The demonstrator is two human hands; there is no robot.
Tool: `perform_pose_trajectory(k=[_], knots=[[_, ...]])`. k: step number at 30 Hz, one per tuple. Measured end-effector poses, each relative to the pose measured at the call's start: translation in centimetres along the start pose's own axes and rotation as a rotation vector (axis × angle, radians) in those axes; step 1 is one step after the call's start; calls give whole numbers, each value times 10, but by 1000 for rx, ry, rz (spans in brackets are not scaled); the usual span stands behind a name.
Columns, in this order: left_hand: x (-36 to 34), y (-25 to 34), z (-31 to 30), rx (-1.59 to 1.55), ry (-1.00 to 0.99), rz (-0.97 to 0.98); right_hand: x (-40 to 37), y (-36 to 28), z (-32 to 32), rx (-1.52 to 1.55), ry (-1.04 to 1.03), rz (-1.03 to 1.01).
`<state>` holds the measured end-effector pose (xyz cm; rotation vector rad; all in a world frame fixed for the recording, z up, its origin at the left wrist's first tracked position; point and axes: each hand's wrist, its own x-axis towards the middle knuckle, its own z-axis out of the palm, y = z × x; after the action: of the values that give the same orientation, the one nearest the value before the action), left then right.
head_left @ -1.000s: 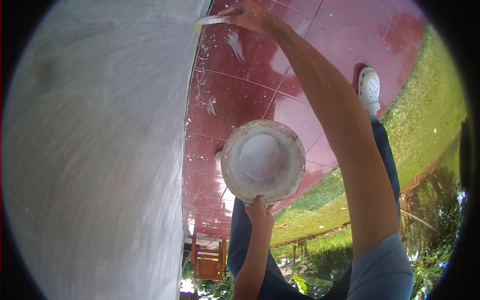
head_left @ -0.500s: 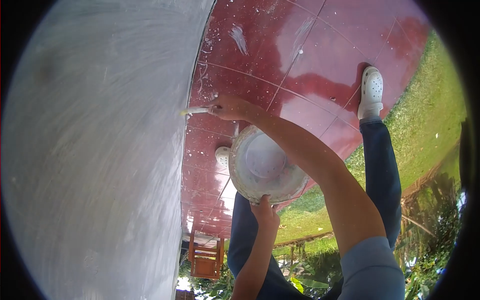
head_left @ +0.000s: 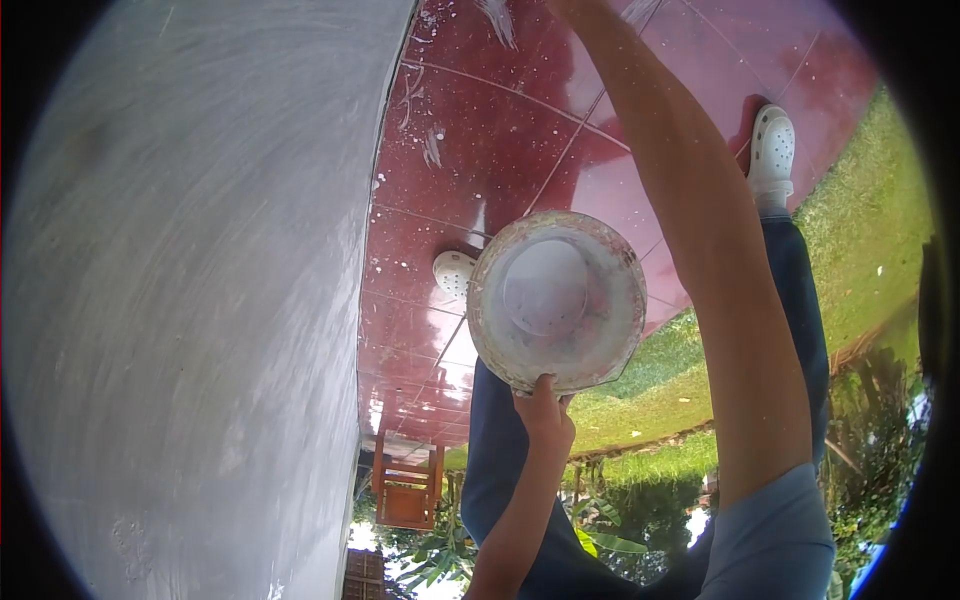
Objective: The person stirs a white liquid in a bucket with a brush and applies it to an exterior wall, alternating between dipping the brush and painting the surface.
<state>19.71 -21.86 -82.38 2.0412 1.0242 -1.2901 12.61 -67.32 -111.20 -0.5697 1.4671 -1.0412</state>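
Leftmost, well off from my left fingers, rises a streaked grey wall point(head_left: 200, 320). Between them and it, a wooden chair point(head_left: 405, 492) shows low and a white shoe point(head_left: 455, 272) higher up. My left hand point(head_left: 546, 414) pinches the rim of a pale-crusted bowl point(head_left: 612, 315), thumb on top; the bowl spreads just beyond those fingers. Further right, my right forearm point(head_left: 690, 190) runs past the top edge; what the right hand does, I cannot tell.

There is room between wall point(head_left: 220, 300) and container point(head_left: 612, 322) (one shoe point(head_left: 452, 272) stands lower down).
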Motion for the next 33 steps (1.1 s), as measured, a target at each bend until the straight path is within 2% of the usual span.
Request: perform_pose_trajectory(k=[1,2,3,4,5,6,7,9,10,12,14,15,16,17,18,20,21,23,24,26,27,28,29,30,31,32,33], knots=[[-2,0,3,-5,14,19,-33,13,31,48,-21,149],[-2,-1,4,-10,25,37,-71,34,59,-127,-42,-11],[1,-4,1,-10,26,36,-103,104,88,-7,-184,45],[6,-8,-5,2,2,19,-159,97,109,149,-207,161],[10,-12,-11,13,-22,3,-208,104,127,115,-136,283],[14,-14,-14,20,-25,5,-246,159,139,73,-177,229],[18,-15,-19,55,-41,-6,-283,146,131,27,-261,459],[17,-17,-27,90,-44,-25,-309,151,108,-13,-581,733],[15,-18,-25,70,-46,-25,-300,156,96,-17,-581,737],[9,-19,-19,42,-40,-28,-255,161,76,-505,-836,561],[2,-17,-10,46,32,-48,-186,128,58,-571,-827,419],[2,-16,-9,44,26,-49,-139,127,51,-689,-844,38],[2,-15,-9,36,12,-54,-101,100,43,-849,-827,-206],[1,-13,-10,30,3,-59,-63,92,31,-747,-766,-280],[-1,-13,-12,31,5,-62,-1,116,23,-693,-818,-602],[-1,-11,-8,47,32,-37,-19,13,-5,-609,-652,-2],[-2,-11,-7,43,26,-34,-18,8,-9,-611,-653,-10],[-2,-9,-8,44,15,-39,-18,8,-10,55,-78,45],[-2,-8,-7,47,18,-33,-23,18,-1,63,-76,45],[-3,-7,-5,50,48,-29,-51,39,40,308,10,181],[-3,-7,-6,54,49,-26,-80,51,59,114,-99,229],[-2,-8,-7,40,30,-16,-105,119,90,4,-241,-19],[0,-10,-7,24,9,-7,-177,70,115,145,-118,421],[3,-14,-11,22,6,-10,-219,82,126,121,-176,414],[7,-19,-18,30,-17,-2,-252,140,135,55,-210,453],[10,-21,-18,41,-51,13,-278,109,120,-11,-389,840],[10,-21,-16,42,-66,19,-295,116,113,-71,-534,858]])
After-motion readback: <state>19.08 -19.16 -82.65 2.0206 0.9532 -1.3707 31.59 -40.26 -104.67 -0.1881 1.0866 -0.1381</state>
